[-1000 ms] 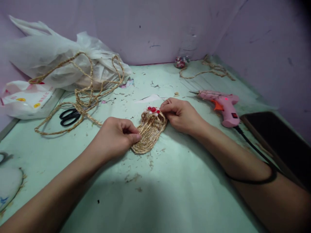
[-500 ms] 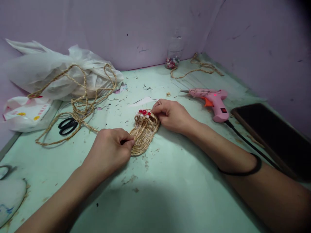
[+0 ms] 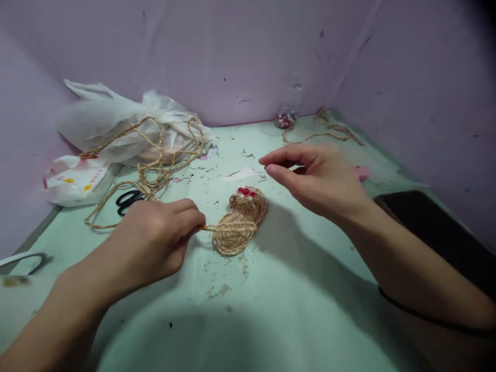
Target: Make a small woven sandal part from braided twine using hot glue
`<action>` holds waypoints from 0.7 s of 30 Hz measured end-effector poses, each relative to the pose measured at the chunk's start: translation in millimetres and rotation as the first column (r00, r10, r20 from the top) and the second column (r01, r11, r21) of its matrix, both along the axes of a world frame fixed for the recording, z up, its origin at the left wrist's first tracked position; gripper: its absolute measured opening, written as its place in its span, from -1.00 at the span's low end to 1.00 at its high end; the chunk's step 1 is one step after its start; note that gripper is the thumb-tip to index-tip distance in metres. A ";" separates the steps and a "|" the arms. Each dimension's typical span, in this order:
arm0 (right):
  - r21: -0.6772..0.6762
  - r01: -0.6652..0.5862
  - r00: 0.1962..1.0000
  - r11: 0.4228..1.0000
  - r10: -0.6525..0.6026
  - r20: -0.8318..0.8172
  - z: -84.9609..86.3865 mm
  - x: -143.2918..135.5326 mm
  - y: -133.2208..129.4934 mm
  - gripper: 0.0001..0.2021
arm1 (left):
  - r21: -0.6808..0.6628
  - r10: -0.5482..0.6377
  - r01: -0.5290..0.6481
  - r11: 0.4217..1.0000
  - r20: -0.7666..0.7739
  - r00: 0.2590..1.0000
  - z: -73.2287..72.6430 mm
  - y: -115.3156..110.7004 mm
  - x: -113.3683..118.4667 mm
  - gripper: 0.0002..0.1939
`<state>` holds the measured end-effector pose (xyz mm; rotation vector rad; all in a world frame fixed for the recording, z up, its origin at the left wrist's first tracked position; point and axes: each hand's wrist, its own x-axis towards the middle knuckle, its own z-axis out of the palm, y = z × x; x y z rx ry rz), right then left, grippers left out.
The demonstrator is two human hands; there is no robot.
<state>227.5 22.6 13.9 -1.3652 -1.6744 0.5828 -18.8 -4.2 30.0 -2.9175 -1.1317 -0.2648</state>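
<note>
A small slipper-shaped piece of coiled straw braid lies on the table, with red beads and white ones at its far end. My left hand is closed on a thin straw cord, pinched between thumb and fingers. That cord stretches across the slipper-shaped piece to its right edge. Above and right of the piece, my right hand is raised off the table. Its thumb and index finger are stretched out with a narrow gap between them, and nothing shows in it.
Loose straw cord loops over a white plastic bag and past black-handled scissors. A white packet sits nearby. At the back stands a clear bead jar. The pink glue gun is mostly hidden behind my right hand, near a dark phone.
My right hand has let go of the slipper-shaped piece and lifted up and right. My left hand has moved slightly left of the piece, and the cord now stretches across it. The view has shifted.
</note>
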 end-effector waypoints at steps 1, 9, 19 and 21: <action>-0.028 -0.050 0.998 0.998 0.049 -0.037 8.4 -4.6 -6.2 -0.86 | 0.020 -0.043 0.044 0.999 -0.023 0.999 2.9 -2.9 0.5 -0.76; -0.589 -0.716 0.695 0.375 0.292 -0.657 -3.9 -31.8 -26.8 -0.90 | 0.379 -0.219 0.206 0.902 -0.008 0.976 1.0 -19.5 14.4 -0.72; -0.503 -0.632 0.733 0.589 0.245 -0.635 8.8 -27.1 -27.9 -0.75 | 0.225 -0.098 0.072 0.972 0.107 0.989 0.4 -13.3 18.4 -0.62; -0.471 -0.506 0.803 0.723 0.195 -0.563 14.8 -20.1 -24.9 -0.76 | 0.141 -0.089 0.070 0.987 0.133 0.987 -0.5 -5.4 17.6 -0.62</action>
